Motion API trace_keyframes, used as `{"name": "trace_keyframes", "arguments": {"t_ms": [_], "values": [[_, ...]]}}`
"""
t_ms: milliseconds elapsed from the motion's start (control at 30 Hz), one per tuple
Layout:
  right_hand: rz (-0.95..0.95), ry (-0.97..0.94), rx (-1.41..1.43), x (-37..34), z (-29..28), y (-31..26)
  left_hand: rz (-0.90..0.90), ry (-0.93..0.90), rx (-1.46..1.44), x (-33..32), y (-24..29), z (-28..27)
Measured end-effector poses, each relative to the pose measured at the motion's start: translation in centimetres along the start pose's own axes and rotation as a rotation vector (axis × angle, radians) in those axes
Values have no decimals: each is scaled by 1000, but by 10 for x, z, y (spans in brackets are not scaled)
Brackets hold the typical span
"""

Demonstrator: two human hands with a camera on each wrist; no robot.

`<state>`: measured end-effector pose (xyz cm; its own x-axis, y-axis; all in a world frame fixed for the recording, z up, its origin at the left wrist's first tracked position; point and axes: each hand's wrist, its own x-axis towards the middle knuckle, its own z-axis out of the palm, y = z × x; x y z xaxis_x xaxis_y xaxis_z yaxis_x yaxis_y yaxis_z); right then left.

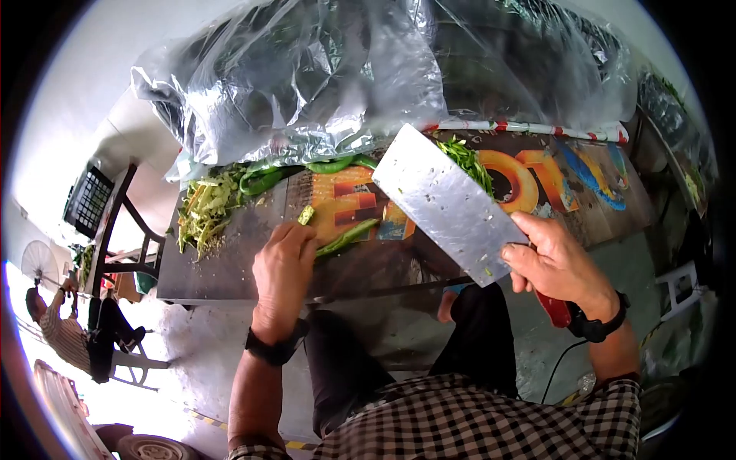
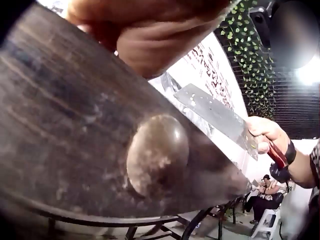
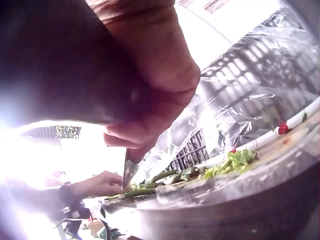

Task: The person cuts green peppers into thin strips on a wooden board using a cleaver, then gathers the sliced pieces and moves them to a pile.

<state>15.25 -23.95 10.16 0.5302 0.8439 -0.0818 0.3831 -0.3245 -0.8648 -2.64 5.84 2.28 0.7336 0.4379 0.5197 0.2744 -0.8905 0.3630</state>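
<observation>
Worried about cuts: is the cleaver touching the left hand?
Apart: the head view shows a clear gap between the cleaver and the left hand.

Right hand (image 1: 553, 259) gripping, left hand (image 1: 284, 264) fingers bent

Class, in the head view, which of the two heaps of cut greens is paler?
The left heap, spread at the table's left end, is yellowish; the right heap, partly hidden behind the cleaver, is deeper green.
</observation>
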Motion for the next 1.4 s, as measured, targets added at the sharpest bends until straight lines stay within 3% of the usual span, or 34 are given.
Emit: {"name": "trace_keyframes", "arguments": {"t_ms": [167,400,433,533,667,800,1400], "values": [[43,25,-90,13,-8,-14,-7,7,-162,-12,12,6],[86,-135,-265,38,0,-30,135,-33,-179,-3,13,9],[13,-155,-372,40,0,-23,142,-37,-185,-1,11,9],[142,-205,-230,34,1,-39,123,-47,-259,-2,6,12],[170,-130,-148,24,-1,-45,43,8,-303,-12,4,20],[169,-197,-53,21,-2,-45,4,59,-284,-16,11,23],[124,-279,-317,33,4,-64,17,34,-246,-10,10,27]]}}
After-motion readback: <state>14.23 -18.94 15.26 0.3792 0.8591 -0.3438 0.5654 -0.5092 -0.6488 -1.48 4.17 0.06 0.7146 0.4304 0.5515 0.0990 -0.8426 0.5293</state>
